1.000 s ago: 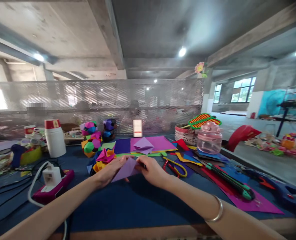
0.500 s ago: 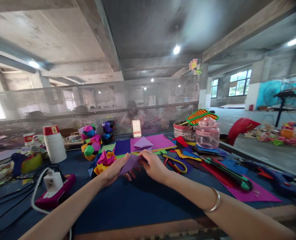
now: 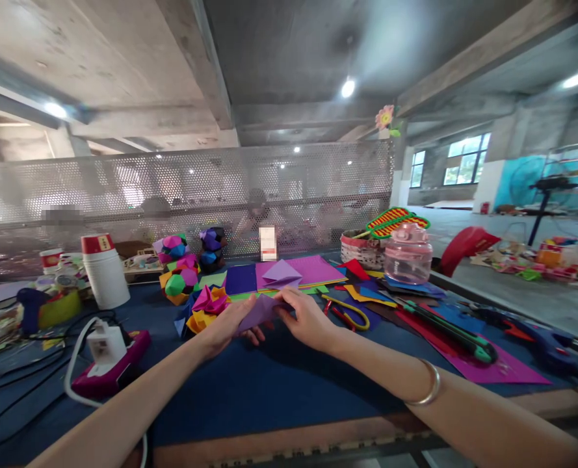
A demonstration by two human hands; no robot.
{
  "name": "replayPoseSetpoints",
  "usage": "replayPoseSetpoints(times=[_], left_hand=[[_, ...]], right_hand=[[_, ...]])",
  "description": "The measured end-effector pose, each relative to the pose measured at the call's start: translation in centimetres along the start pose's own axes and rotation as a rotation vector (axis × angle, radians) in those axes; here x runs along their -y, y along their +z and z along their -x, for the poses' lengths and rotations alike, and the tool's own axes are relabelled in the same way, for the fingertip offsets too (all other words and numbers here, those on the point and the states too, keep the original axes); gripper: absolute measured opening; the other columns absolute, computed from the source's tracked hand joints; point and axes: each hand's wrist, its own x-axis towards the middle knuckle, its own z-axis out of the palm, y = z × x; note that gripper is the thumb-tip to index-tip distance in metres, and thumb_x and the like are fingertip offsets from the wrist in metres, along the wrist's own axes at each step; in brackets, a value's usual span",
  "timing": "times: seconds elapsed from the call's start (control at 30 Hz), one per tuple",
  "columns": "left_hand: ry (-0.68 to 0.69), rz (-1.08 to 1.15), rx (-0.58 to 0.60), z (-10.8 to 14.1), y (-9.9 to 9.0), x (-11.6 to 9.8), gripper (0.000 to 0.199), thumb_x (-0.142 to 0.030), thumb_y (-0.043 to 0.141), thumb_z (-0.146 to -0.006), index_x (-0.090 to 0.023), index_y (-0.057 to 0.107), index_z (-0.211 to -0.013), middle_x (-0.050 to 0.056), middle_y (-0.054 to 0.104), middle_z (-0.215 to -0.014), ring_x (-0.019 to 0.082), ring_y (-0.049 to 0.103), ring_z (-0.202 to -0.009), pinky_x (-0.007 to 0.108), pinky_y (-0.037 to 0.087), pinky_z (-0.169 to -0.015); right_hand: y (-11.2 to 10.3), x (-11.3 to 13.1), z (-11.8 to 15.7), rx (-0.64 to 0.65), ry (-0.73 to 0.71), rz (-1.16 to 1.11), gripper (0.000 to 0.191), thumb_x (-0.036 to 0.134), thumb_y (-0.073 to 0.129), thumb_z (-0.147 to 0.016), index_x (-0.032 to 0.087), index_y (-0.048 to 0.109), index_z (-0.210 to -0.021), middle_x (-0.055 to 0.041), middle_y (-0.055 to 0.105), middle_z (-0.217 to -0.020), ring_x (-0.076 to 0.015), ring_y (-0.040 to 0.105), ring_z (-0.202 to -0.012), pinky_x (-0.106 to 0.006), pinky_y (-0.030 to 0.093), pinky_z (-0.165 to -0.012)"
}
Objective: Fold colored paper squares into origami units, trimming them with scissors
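Between my two hands, above the dark blue table (image 3: 269, 403), is a folded piece of purple paper (image 3: 258, 314). My left hand (image 3: 224, 328) grips its left side, with fingers reaching beneath it. My right hand (image 3: 304, 318) pinches the paper's right end between thumb and fingers. Just behind my hands a lighter purple folded paper piece (image 3: 283, 273) sits on a stack of coloured sheets (image 3: 318, 270). Pink and yellow folded paper pieces (image 3: 205, 311) lie by my left hand. A silver bangle (image 3: 430, 383) circles my right forearm.
Yellow-handled scissors (image 3: 350, 313), a green box cutter (image 3: 449, 331) and a blue glue gun (image 3: 532, 344) lie to the right, near a pink bottle (image 3: 408, 257). Paper cups (image 3: 106, 276), a power strip (image 3: 116, 370) and cables are at left. A perforated metal screen (image 3: 181, 188) stands behind.
The view has shifted slightly. The purple paper now lies a little flatter between my hands; both hands keep their hold on it.
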Motion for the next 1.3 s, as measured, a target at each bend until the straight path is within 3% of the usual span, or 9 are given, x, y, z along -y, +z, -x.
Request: replayPoseSetpoints(times=[0.07,0.23,0.4,0.67,0.93,1.2,1.3], left_hand=[[-0.001,0.007,-0.008,0.1,0.1,-0.2,0.058,-0.066,0.047,-0.093,-0.014,0.069,-0.108,0.013,0.074,-0.093,0.018,0.067,-0.067,0.028,0.053,-0.061],[0.003,0.015,-0.014,0.4,0.4,-0.4,0.054,-0.064,0.049,-0.093,-0.016,0.071,-0.106,0.013,0.074,-0.091,0.020,0.067,-0.068,0.030,0.054,-0.062],[0.008,0.017,-0.033,0.3,0.4,-0.4,0.057,-0.065,0.050,-0.092,-0.015,0.066,-0.113,0.012,0.075,-0.091,0.019,0.067,-0.067,0.027,0.054,-0.061],[0.024,0.022,-0.044,0.1,0.3,0.0,0.061,-0.066,0.049,-0.093,-0.010,0.066,-0.110,0.013,0.074,-0.090,0.016,0.067,-0.066,0.025,0.054,-0.059],[0.021,0.026,-0.040,0.3,0.2,-0.2,0.051,-0.059,0.045,-0.099,-0.013,0.064,-0.111,0.005,0.070,-0.090,0.014,0.066,-0.068,0.030,0.055,-0.063],[0.027,0.024,-0.054,0.2,0.3,-0.2,0.058,-0.065,0.050,-0.093,-0.013,0.069,-0.112,0.011,0.074,-0.093,0.017,0.067,-0.070,0.027,0.054,-0.060],[0.041,0.008,-0.074,0.0,0.3,-0.2,0.061,-0.066,0.052,-0.091,-0.012,0.069,-0.114,0.013,0.074,-0.098,0.019,0.067,-0.073,0.027,0.055,-0.059]], right_hand=[[0.0,0.2,0.0,0.002,0.017,-0.025,0.005,0.020,0.056,-0.093,0.020,0.060,-0.091,-0.0048,0.063,-0.090,-0.0201,0.058,-0.085,-0.033,0.045,-0.078],[0.5,-0.3,0.0,-0.027,0.122,-0.113,0.034,0.037,0.042,-0.104,0.016,0.060,-0.086,-0.0005,0.060,-0.078,-0.0147,0.059,-0.072,-0.030,0.049,-0.069],[0.7,-1.0,-0.1,-0.020,0.201,-0.148,0.029,0.041,0.054,-0.100,0.014,0.064,-0.093,-0.0008,0.065,-0.084,-0.0139,0.063,-0.073,-0.031,0.054,-0.070],[0.6,-0.4,-0.1,-0.010,0.200,-0.184,0.030,0.041,0.052,-0.101,0.014,0.064,-0.092,-0.0014,0.065,-0.085,-0.0146,0.063,-0.076,-0.033,0.054,-0.073],[0.7,-0.3,0.1,-0.011,0.171,-0.244,0.036,0.045,0.048,-0.101,0.015,0.062,-0.086,-0.0010,0.062,-0.083,-0.0152,0.061,-0.077,-0.034,0.051,-0.074],[0.6,-0.2,0.0,-0.061,0.209,-0.305,0.036,0.046,0.050,-0.099,0.017,0.059,-0.080,-0.0005,0.057,-0.081,-0.0163,0.056,-0.078,-0.035,0.047,-0.078],[0.6,-0.1,-0.1,-0.125,0.274,-0.349,0.029,0.045,0.051,-0.097,0.019,0.060,-0.085,-0.0030,0.057,-0.091,-0.0183,0.053,-0.087,-0.036,0.044,-0.085]])
